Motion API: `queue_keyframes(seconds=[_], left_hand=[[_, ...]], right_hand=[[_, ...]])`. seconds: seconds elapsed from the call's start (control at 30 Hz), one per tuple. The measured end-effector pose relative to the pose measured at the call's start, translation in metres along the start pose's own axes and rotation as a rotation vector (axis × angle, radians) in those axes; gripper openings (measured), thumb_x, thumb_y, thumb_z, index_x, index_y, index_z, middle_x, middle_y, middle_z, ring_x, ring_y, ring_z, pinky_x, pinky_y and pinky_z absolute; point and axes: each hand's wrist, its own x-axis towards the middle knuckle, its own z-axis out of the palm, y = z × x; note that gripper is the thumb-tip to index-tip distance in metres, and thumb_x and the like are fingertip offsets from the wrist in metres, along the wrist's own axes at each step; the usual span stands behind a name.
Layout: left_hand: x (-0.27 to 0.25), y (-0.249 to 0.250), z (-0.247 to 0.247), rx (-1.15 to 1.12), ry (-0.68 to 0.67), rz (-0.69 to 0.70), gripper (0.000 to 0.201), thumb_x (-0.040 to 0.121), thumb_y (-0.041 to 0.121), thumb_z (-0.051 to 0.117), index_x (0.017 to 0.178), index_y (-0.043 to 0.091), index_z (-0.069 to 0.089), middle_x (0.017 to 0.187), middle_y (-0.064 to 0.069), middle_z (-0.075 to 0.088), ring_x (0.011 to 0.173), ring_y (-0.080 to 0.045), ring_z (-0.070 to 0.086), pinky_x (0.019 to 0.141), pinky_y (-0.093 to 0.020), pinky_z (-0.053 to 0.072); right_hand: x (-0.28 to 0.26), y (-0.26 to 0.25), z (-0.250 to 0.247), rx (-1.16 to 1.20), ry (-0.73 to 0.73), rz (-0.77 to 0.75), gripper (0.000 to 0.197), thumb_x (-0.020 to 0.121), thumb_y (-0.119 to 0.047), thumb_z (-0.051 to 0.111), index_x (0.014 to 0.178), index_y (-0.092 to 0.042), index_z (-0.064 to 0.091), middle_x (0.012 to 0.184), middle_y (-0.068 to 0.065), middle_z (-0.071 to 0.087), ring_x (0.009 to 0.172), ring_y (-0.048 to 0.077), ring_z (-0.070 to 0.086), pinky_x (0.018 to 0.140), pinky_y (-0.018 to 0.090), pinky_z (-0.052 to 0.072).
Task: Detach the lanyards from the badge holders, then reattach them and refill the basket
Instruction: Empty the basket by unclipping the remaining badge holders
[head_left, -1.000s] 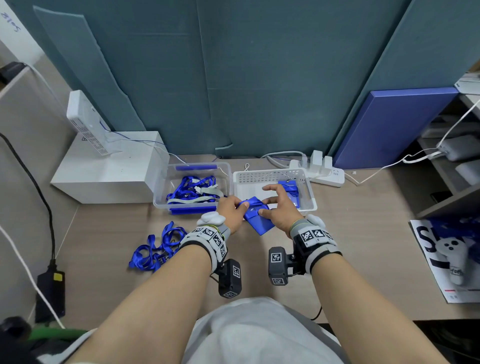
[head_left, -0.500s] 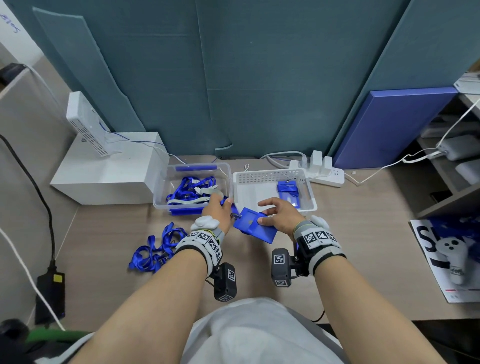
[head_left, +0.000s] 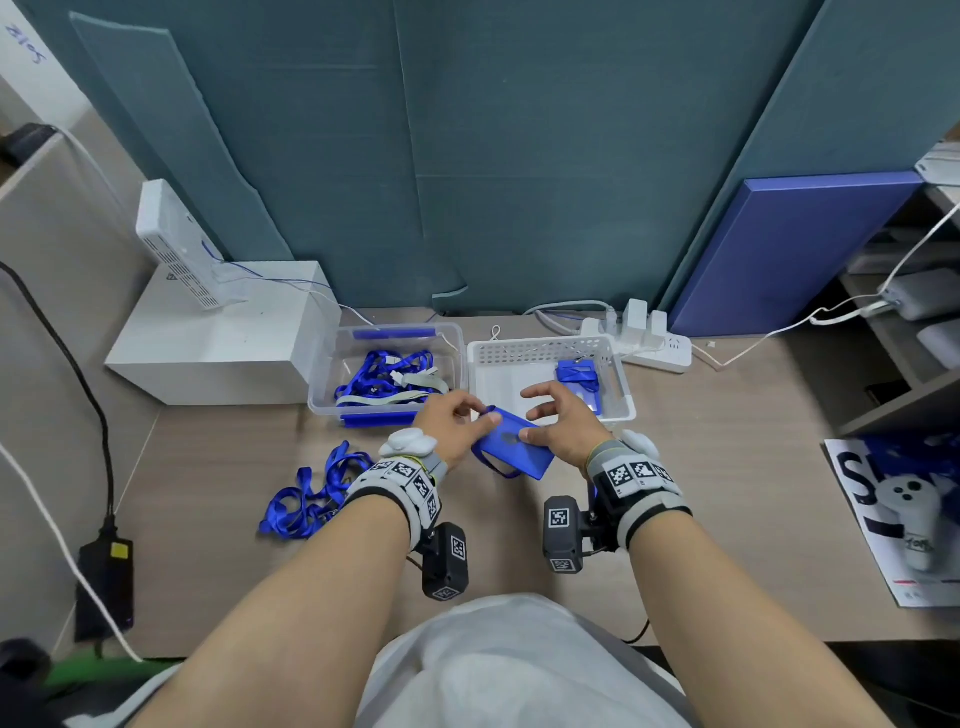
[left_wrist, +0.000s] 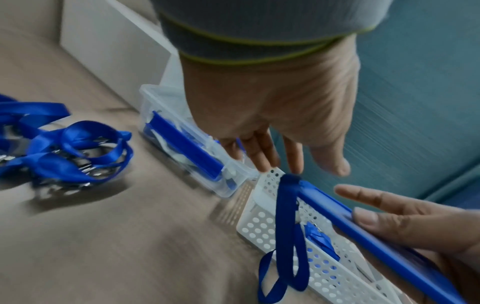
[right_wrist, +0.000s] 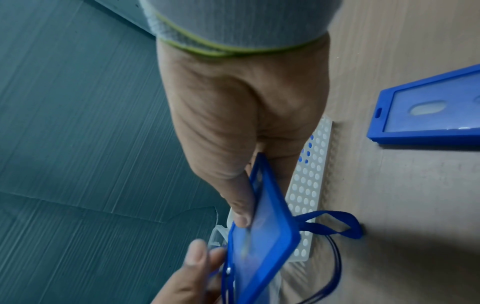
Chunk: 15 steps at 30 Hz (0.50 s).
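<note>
Over the desk, before the white basket (head_left: 550, 349), the right hand (head_left: 563, 422) pinches a blue holder (head_left: 514, 451), now tilted lower than a moment ago. Left hand (head_left: 451, 423) fingers pinch its lanyard (left_wrist: 285, 226) clip end; detaching looks underway.

Clear bin (head_left: 332, 395) left of basket (head_left: 621, 382); loose lanyards (head_left: 311, 499) in front.
</note>
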Motion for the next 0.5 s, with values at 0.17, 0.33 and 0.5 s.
queue_keyframes(seconds=[0.17, 0.33, 0.5], left_hand=[[0.0, 0.004, 0.011, 0.01, -0.036, -0.032, 0.009, 0.09, 0.02, 0.068, 0.095, 0.024, 0.062, 0.082, 0.0, 0.062, 0.076, -0.021, 0.061, 0.064, -0.028, 0.049], [0.004, -0.004, 0.004, 0.15, 0.005, -0.141, 0.031, 0.092, 0.004, 0.041, 0.1, 0.028, 0.059, 0.09, -0.001, 0.062, 0.075, -0.027, 0.059, 0.062, -0.034, 0.049], [0.004, -0.017, -0.002, 0.408, -0.199, -0.23, 0.033, 0.09, 0.012, 0.054, 0.092, 0.035, 0.077, 0.113, -0.003, 0.068, 0.102, -0.026, 0.065, 0.093, -0.035, 0.053]], right_hand=[[-0.001, -0.003, 0.0, 0.041, -0.036, 0.003, 0.055, 0.077, -0.01, 0.085, 0.119, -0.033, 0.059, 0.11, 0.007, 0.066, 0.092, 0.019, 0.066, 0.074, 0.032, 0.06], [-0.003, -0.003, -0.005, 0.095, -0.109, 0.029, 0.053, 0.079, 0.001, 0.081, 0.12, -0.028, 0.065, 0.108, 0.012, 0.075, 0.093, 0.027, 0.073, 0.086, 0.044, 0.06], [-0.002, -0.007, -0.005, 0.095, -0.102, 0.043, 0.046, 0.08, 0.005, 0.078, 0.116, -0.022, 0.07, 0.096, 0.01, 0.078, 0.08, 0.023, 0.071, 0.071, 0.036, 0.059]])
